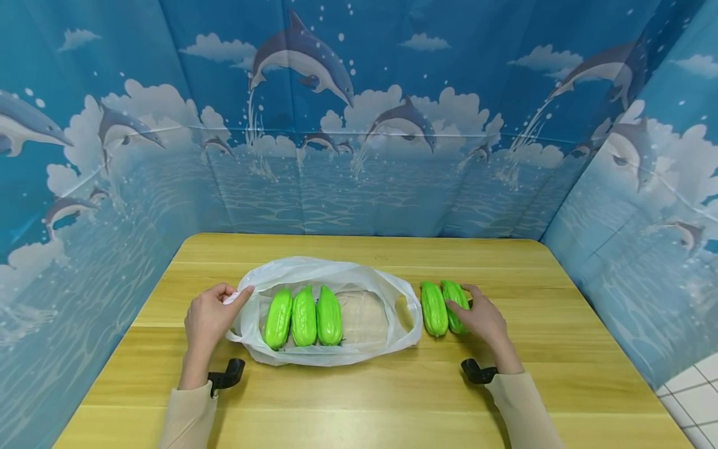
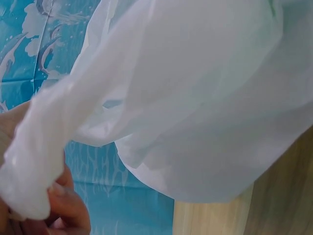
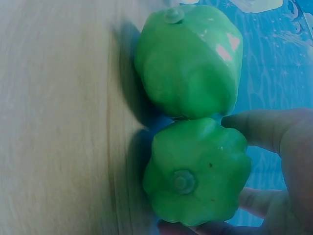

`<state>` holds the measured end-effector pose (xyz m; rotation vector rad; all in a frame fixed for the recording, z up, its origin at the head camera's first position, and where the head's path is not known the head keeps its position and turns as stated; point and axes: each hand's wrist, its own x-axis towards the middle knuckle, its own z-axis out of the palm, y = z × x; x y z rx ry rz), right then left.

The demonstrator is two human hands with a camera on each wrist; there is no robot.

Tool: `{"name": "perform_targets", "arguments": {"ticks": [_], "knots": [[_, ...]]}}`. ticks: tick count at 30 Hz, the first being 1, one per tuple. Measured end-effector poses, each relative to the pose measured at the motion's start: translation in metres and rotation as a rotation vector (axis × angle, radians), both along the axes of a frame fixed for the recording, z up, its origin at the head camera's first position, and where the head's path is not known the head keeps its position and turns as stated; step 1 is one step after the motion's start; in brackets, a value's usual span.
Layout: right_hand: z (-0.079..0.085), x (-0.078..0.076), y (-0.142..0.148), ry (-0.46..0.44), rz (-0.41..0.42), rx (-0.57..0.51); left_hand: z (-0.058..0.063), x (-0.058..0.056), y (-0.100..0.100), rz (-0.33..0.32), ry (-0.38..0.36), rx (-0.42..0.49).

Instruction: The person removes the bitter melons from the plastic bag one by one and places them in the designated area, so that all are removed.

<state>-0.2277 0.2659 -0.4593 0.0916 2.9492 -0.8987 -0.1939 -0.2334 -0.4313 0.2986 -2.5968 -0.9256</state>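
A white plastic bag (image 1: 331,355) lies spread wide at the mouth, with three bright green bitter gourds (image 1: 304,317) side by side in its left part. My left hand (image 1: 210,315) grips the bag's left handle; in the left wrist view the bunched plastic (image 2: 44,147) passes between the fingers. Two more bitter gourds lie together on the table, right of the bag. My right hand (image 1: 483,318) holds the outer bitter gourd (image 3: 198,171), thumb on one side and fingers on the other. The inner bitter gourd (image 1: 434,308) is right against it.
The bag's right handle loop (image 1: 414,312) stands close to the inner gourd. Everything is on a yellow wooden table (image 1: 364,405). A blue dolphin-print curtain (image 1: 364,187) hangs behind the table and along both sides.
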Motion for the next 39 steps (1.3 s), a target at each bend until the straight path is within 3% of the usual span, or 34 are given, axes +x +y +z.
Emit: {"name": "perform_targets", "arguments": {"ticks": [29, 39], "knots": [[0.0, 0.002, 0.002, -0.047, -0.019, -0.005, -0.002, 0.0, 0.0, -0.005, 0.013, 0.005], [0.009, -0.002, 0.001, 0.07, -0.002, -0.083, -0.002, 0.0, 0.001, -0.003, 0.007, 0.01]]}}
